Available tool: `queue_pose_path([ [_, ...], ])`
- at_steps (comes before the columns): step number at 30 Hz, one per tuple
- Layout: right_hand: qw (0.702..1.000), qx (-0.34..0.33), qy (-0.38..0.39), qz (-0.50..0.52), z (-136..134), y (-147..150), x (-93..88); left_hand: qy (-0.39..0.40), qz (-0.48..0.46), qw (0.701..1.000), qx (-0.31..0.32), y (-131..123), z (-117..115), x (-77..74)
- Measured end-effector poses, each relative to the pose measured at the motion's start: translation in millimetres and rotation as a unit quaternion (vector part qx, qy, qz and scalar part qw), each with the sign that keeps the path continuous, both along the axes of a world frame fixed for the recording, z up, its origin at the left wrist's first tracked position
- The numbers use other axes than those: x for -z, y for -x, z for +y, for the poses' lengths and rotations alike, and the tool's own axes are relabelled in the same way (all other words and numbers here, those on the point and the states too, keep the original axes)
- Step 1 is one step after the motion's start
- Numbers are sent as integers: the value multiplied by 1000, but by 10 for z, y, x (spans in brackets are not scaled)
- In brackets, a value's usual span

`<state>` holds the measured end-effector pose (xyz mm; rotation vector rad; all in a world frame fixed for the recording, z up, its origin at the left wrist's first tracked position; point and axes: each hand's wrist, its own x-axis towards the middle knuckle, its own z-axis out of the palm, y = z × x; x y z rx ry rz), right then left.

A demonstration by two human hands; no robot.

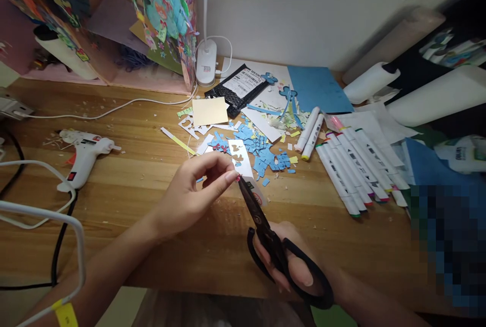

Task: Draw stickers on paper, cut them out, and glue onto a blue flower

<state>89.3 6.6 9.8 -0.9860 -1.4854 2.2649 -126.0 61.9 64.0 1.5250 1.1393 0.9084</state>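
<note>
Between thumb and forefinger, my left hand [193, 190] pinches a tiny red-and-pink paper piece [238, 177]. My right hand [283, 246] has its fingers through the handles of black scissors [273, 241]. The blade tips meet the little piece right at my left fingertips, and the blades look nearly closed. Behind the fingertips lies a white paper strip [243, 157] with shapes cut out of it. Blue paper scraps [258, 145] are scattered just beyond.
A white glue gun [85, 152] lies left among cables. Several white markers [353, 165] are grouped at right. A black package [243, 86], a cream sticky-note pad [210, 111] and a blue sheet [319, 86] lie at the back. A decorated pink shelf [182, 71] and power strip [206, 61] stand by the wall.
</note>
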Motion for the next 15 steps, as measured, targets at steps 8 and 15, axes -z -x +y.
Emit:
queue_pose_path([
  [8, 1000, 3, -26, -17, 45, 9, -82, -8, 10, 999, 37, 69, 43, -22],
  [15, 998, 8, -61, -19, 43, 0, -87, 12, 13, 997, 71, 129, 81, -40],
])
